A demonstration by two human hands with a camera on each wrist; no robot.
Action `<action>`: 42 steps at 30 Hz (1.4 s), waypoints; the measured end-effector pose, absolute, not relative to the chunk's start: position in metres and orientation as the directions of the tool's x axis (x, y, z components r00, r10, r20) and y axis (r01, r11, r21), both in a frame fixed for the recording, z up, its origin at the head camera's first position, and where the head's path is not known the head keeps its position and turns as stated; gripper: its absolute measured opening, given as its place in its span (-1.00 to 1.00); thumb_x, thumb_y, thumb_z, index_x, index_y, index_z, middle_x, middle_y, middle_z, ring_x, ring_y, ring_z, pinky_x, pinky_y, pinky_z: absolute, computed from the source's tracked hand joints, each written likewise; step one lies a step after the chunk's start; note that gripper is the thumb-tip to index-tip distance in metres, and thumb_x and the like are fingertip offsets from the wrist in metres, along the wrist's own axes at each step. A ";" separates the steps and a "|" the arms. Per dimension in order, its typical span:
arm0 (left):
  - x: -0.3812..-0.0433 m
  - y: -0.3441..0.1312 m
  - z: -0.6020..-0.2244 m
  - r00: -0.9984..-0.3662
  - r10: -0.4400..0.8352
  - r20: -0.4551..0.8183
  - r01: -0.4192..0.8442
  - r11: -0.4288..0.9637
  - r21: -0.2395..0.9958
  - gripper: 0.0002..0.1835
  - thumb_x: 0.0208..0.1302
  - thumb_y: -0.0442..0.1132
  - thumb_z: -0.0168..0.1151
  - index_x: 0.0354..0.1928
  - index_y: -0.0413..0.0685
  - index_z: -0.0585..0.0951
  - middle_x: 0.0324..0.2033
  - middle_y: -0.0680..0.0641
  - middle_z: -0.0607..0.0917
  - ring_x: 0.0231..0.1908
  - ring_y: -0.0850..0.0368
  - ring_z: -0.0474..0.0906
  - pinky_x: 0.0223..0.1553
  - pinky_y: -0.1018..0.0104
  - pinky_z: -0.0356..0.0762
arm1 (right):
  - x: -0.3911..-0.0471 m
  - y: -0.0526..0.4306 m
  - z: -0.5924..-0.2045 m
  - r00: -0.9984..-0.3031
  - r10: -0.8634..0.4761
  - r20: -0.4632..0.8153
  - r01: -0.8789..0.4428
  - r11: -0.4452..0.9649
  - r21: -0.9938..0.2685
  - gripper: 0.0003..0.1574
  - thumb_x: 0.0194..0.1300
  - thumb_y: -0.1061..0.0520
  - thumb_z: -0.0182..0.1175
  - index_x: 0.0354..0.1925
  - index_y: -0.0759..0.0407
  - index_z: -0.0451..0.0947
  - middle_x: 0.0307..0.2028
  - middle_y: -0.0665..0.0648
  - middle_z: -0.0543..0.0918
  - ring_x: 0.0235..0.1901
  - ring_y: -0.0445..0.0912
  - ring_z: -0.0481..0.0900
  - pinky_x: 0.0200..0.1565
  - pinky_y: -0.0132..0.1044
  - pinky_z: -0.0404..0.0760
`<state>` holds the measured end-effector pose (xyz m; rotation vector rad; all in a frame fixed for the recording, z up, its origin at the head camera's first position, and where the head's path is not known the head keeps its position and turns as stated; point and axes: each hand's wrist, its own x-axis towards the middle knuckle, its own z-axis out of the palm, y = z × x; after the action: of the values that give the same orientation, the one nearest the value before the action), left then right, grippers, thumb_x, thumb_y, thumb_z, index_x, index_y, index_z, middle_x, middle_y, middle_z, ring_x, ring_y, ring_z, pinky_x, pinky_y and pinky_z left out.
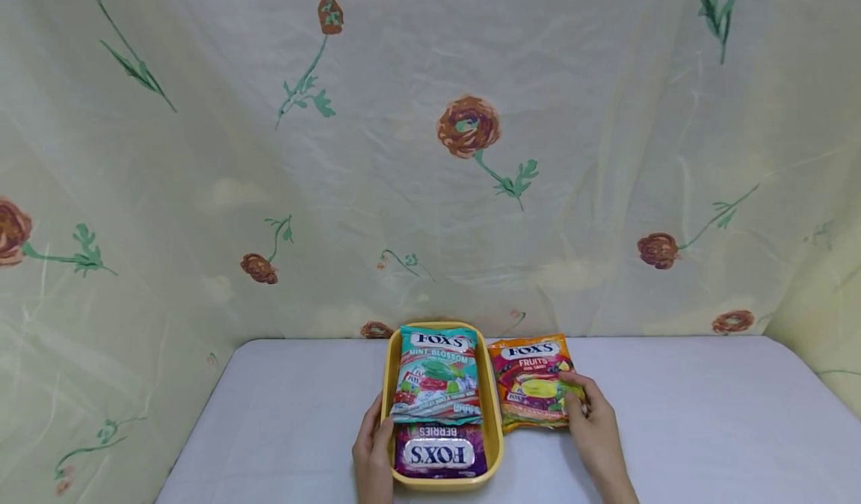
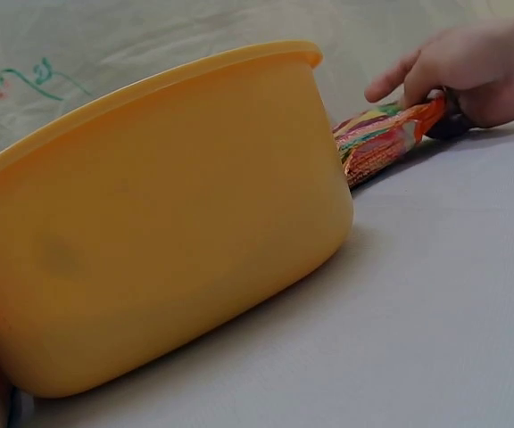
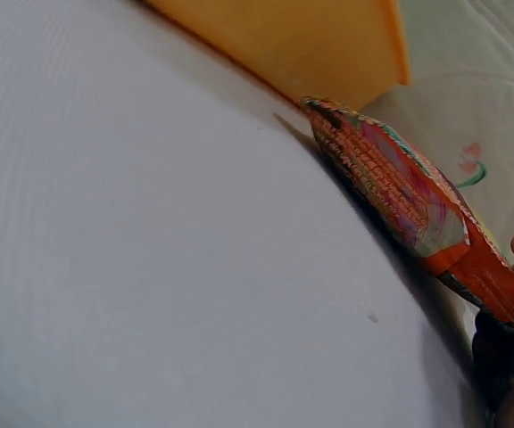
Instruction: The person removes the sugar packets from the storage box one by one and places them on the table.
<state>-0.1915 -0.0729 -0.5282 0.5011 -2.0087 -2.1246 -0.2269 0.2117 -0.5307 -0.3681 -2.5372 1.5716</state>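
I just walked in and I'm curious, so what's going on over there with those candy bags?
A person's left hand touches the side of a yellow tub, while the right hand pinches the edge of an orange Fruits pack just right of it. In the tub, a teal Mint Blossom pack partly covers a purple Berries pack.

L hand [image 1: 374, 444]: bare | R hand [image 1: 593, 419]: bare | R f'arm [image 1: 617, 481]: bare
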 end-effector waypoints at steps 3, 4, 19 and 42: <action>-0.192 -0.073 -0.529 -0.927 -0.352 -0.128 -0.109 -0.075 0.991 -0.47 0.36 -0.17 -0.06 0.34 -0.14 0.30 0.34 -0.23 0.34 0.37 -0.17 0.19 0.36 -0.06 0.21 | -0.226 0.210 -0.531 -0.959 0.283 0.009 0.130 0.467 -0.875 -0.56 0.43 0.17 -0.18 0.22 0.10 0.35 0.39 0.26 0.23 0.31 0.12 0.27 0.18 -0.11 0.47; -0.192 -0.072 -0.529 -0.927 -0.352 -0.128 -0.108 -0.076 0.991 -0.47 0.36 -0.17 -0.06 0.34 -0.14 0.30 0.34 -0.23 0.34 0.37 -0.17 0.19 0.36 -0.06 0.21 | -0.226 0.210 -0.531 -0.959 0.282 0.011 0.129 0.471 -0.873 -0.56 0.42 0.19 -0.18 0.22 0.12 0.34 0.40 0.28 0.19 0.34 0.17 0.23 0.24 -0.03 0.42; -0.194 -0.073 -0.526 -0.925 -0.349 -0.149 -0.123 -0.095 0.988 -0.46 0.33 -0.15 -0.04 0.34 -0.09 0.31 0.35 -0.20 0.34 0.38 -0.15 0.19 0.37 -0.07 0.20 | -0.229 0.212 -0.538 -0.955 0.271 0.124 0.053 0.564 -0.824 -0.61 0.33 0.33 -0.10 0.09 0.22 0.44 0.36 0.34 0.22 0.36 0.32 0.09 0.26 0.23 0.23; -0.195 -0.074 -0.527 -0.934 -0.332 -0.129 -0.111 -0.073 0.991 -0.47 0.36 -0.17 -0.08 0.34 -0.18 0.29 0.31 -0.29 0.35 0.31 -0.22 0.28 0.31 -0.09 0.29 | -0.214 0.205 -0.534 -0.835 0.550 0.030 0.041 0.117 -0.992 -0.70 0.41 0.22 -0.09 0.06 0.18 0.40 -0.08 -0.11 0.50 -0.09 -0.33 0.45 -0.16 -0.72 0.49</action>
<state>-0.1945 -0.0737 -0.5270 0.4907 -2.0257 -2.1384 -0.2139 0.2054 -0.5345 -0.5736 -2.0108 1.7656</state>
